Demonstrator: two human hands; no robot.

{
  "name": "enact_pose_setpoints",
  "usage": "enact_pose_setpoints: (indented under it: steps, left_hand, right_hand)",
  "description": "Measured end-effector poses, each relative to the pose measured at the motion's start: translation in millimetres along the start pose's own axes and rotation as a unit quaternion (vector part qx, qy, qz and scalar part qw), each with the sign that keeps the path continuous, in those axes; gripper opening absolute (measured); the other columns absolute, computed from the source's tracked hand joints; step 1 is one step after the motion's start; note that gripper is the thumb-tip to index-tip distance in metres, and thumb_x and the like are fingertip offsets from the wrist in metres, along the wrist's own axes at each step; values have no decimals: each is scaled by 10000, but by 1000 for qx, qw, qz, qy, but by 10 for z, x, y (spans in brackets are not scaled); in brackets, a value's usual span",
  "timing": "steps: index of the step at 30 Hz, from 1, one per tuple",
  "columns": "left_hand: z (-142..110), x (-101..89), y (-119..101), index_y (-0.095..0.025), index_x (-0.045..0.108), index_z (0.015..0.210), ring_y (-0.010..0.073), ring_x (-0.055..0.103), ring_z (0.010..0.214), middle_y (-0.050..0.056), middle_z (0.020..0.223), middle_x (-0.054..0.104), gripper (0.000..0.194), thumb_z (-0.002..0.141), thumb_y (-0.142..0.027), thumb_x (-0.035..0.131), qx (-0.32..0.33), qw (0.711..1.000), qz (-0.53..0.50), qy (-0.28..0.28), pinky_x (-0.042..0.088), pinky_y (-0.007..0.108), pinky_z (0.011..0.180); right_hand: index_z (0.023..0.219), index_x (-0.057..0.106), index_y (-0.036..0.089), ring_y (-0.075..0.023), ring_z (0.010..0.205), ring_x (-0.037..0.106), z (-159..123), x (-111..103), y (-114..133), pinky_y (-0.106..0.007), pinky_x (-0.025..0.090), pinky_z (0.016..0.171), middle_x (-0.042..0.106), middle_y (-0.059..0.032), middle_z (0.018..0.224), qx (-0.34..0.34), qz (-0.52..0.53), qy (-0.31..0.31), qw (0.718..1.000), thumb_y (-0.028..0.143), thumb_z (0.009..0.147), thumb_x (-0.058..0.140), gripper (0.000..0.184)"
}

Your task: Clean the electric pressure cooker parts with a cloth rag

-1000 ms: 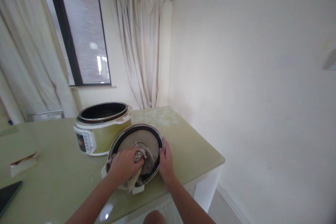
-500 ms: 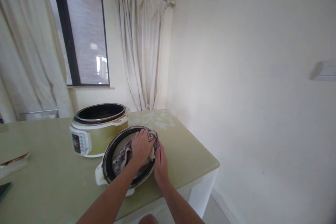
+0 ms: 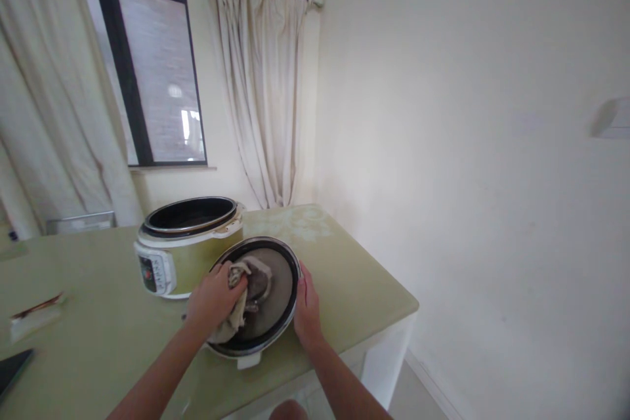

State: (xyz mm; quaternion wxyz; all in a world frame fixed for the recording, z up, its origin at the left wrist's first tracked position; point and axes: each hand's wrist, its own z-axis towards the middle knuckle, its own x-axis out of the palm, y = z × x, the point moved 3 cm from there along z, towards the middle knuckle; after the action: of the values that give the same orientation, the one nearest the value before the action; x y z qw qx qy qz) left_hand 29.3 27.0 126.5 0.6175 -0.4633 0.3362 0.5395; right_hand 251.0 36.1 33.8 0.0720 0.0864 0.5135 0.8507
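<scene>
A round pressure cooker lid point(image 3: 278, 275) lies tilted on the table with its grey metal inside and dark sealing ring facing up. My left hand point(image 3: 214, 295) is closed around a crumpled patterned cloth point(image 3: 241, 308), pressed on the left part of the lid's inside. My right hand point(image 3: 308, 308) grips the lid's right rim, its fingers along the edge and partly hidden behind it. Just behind the lid stands the cooker body point(image 3: 211, 259), green and white with a control panel on its front left, its top uncovered and its inside dark.
The greenish table point(image 3: 354, 289) ends at a right corner near the white wall point(image 3: 467, 177). On its left side lie a small pale item with a brown edge point(image 3: 37, 315) and a dark flat object point(image 3: 14, 367). Curtains point(image 3: 266, 79) and a window point(image 3: 157, 72) are behind.
My left hand has moved with the cloth from the lid's right side to its left side. My right hand stays at the right rim. The view has shifted slightly.
</scene>
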Motion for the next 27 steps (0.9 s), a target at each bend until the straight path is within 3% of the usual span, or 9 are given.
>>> enact_pose_setpoints:
  steps: [5,8,11,14,16,18,20,23,27]
  left_hand:
    - [-412,251,-450,-229,703,1109,324,675,1083,124,1117,718,306,965,-439,533,78,994,-78,8,504,454,958]
    - [-435,312,-749,-233,685,1156,318,616,1201,133,1213,689,330,977,-480,560,97,982,-151,-51,485,455,1076]
    - [-401,175,-781,-206,631,1334,368,520,1352,168,1430,604,568,920,-594,643,114,975,-150,-118,424,516,1160]
    - [-407,-31,-451,-205,609,1372,385,498,1387,173,1476,587,588,932,-597,606,101,973,-136,-155,388,556,1180]
    - [-447,-86,-60,-191,605,1338,362,537,1354,189,1406,626,504,985,-534,496,27,969,-154,-192,409,548,1164]
    - [-514,7,354,-162,570,1348,357,583,1312,213,1354,649,531,987,-525,425,-78,952,-206,-213,459,546,1118]
    - [-580,251,671,-153,521,1391,326,667,1216,195,1319,684,620,964,-583,390,-157,920,-316,-169,545,492,1019]
    - [-650,619,853,-185,583,1323,319,730,1116,141,1194,759,644,920,-656,408,-185,902,-380,-85,577,472,970]
    - [-673,732,794,-167,601,1290,377,739,1093,168,1140,779,666,834,-650,545,-164,916,-358,-80,569,537,977]
  right_hand:
    - [1493,604,214,-231,1448,543,13,11,26,-446,371,1269,617,-98,1528,-10,8,13,1000,594,1085,385,599]
    - [1487,604,210,-240,1422,562,15,-33,-7,-455,380,1255,626,-112,1512,-23,9,15,1000,603,1072,407,605]
    - [1449,624,207,-252,1380,589,19,-89,-73,-466,404,1227,648,-127,1470,-21,-15,-4,1000,601,1058,432,587]
    - [1440,613,202,-257,1362,588,17,-103,-99,-457,445,1178,640,-146,1448,-21,-43,-23,999,579,1064,423,565]
    - [1430,607,210,-252,1333,597,11,-88,-77,-444,464,1148,642,-148,1416,-34,-56,-27,997,562,1074,412,537]
    - [1417,604,212,-249,1283,614,7,-71,-37,-435,485,1113,646,-145,1369,-50,-69,-28,996,548,1080,409,514]
    - [1424,588,209,-248,1225,626,9,-68,3,-431,508,1067,637,-142,1336,-64,-80,-32,994,535,1081,416,504]
    - [1397,601,215,-257,1202,612,13,-105,58,-445,500,1062,632,-138,1299,-84,-107,-46,990,515,1083,419,471]
    - [1328,654,213,-301,1257,568,-59,-207,228,-536,406,1141,659,-151,1262,-133,-169,-95,972,489,1097,348,473]
